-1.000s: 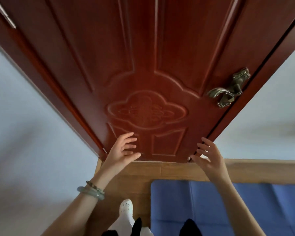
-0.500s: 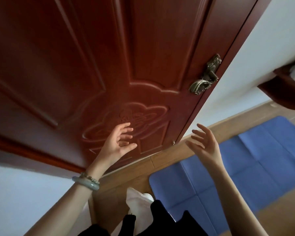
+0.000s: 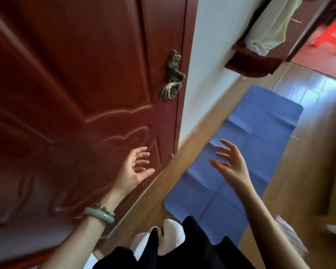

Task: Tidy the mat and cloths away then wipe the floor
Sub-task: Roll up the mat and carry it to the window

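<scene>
- No text, label, brand, number or sign can be read anywhere.
- Door (image 3: 66,74): carved relief only, no lettering on it.
- Mat (image 3: 264,129): plain blue with fold lines, nothing printed on it.

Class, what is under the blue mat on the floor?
The blue mat lies flat on the wooden floor, which shows along its edges. The floor directly beneath it is covered, so anything there cannot be seen.
</scene>
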### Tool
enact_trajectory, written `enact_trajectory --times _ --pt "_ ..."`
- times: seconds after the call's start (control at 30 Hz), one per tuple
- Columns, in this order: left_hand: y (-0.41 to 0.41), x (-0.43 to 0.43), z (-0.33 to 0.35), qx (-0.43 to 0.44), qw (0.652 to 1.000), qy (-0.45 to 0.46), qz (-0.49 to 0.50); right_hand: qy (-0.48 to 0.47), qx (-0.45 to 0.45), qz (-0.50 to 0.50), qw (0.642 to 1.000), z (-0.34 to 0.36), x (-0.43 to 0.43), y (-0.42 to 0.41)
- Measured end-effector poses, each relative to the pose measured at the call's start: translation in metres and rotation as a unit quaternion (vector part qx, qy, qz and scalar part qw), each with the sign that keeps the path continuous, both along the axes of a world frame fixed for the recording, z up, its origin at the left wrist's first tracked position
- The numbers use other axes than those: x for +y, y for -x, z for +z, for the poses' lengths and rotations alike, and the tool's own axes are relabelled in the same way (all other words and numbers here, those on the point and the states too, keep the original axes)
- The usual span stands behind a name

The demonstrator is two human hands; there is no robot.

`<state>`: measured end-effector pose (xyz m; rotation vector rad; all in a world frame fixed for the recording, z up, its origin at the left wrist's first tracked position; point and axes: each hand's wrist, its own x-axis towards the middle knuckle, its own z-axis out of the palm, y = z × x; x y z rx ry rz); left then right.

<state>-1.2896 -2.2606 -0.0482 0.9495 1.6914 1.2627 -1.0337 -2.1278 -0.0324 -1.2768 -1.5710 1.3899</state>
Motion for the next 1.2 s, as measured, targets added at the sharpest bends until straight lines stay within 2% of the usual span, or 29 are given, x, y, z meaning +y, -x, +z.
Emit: enact_trajectory --times 0.13,0.27,0.53,0.73,0.93,1.2 --pt "-0.005 0.012 -0.019 0.007 0.996 0.019 -0.082 0.008 -0.027 -0.115 0.993 -0.017 -0.040 -0.038" --pt "-0.018 0.015 -0.045 0.024 0.988 0.041 -0.146 0.017 -0.054 -0.178 0.982 -0.042 -0.086 -0.074" --pt "-0.067 0.014 -0.111 0.080 0.957 0.129 -0.247 0.051 -0.129 -0.245 0.960 -0.097 -0.143 -0.149" --pt "-0.097 0.026 -0.185 0.125 0.939 0.171 -0.272 0.051 -0.157 -0.252 0.954 -0.158 -0.155 -0.191" --pt "-0.108 0.054 -0.272 0.108 0.946 0.182 -0.247 0.053 -0.166 -0.246 0.954 -0.247 -0.141 -0.211" --pt "-0.117 0.119 -0.435 0.106 0.941 0.151 -0.283 0.051 -0.170 -0.263 0.948 -0.418 -0.089 -0.218"
